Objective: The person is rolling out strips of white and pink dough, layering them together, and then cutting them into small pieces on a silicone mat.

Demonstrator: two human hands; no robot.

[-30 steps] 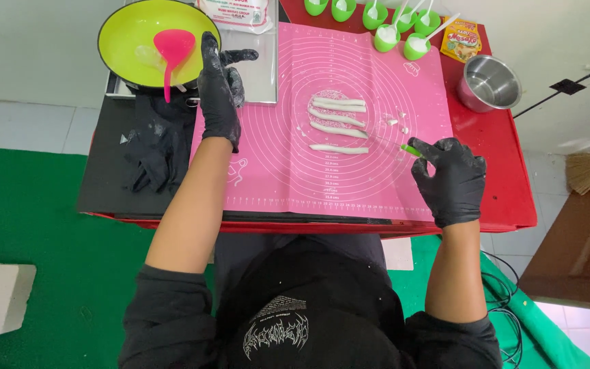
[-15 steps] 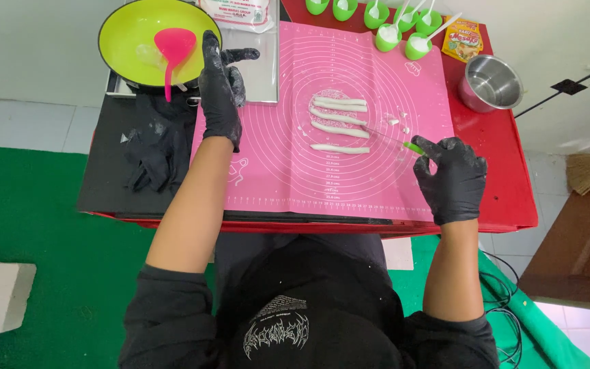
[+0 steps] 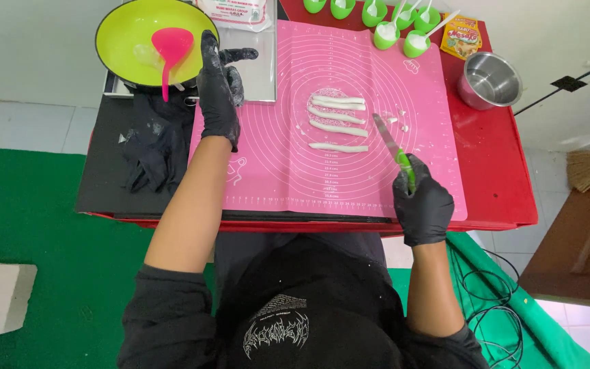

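Black-gloved, my right hand (image 3: 423, 205) is closed around the green handle of a slim knife (image 3: 392, 147), blade aimed toward eleven o'clock at four white dough ropes (image 3: 338, 121) on the pink silicone mat (image 3: 274, 171). My left hand (image 3: 218, 92) rests flat and open at ten o'clock, gripping nothing, beside the yellow-green pan (image 3: 131, 41).

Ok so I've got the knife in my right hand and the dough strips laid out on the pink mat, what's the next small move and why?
Probably bring the knife left onto the nearest dough strip. The right hand grips its green handle with the blade pointing up the pink mat, tip beside the four strips but apart from them. The left hand lies flat at the mat's upper left corner, steadying it.
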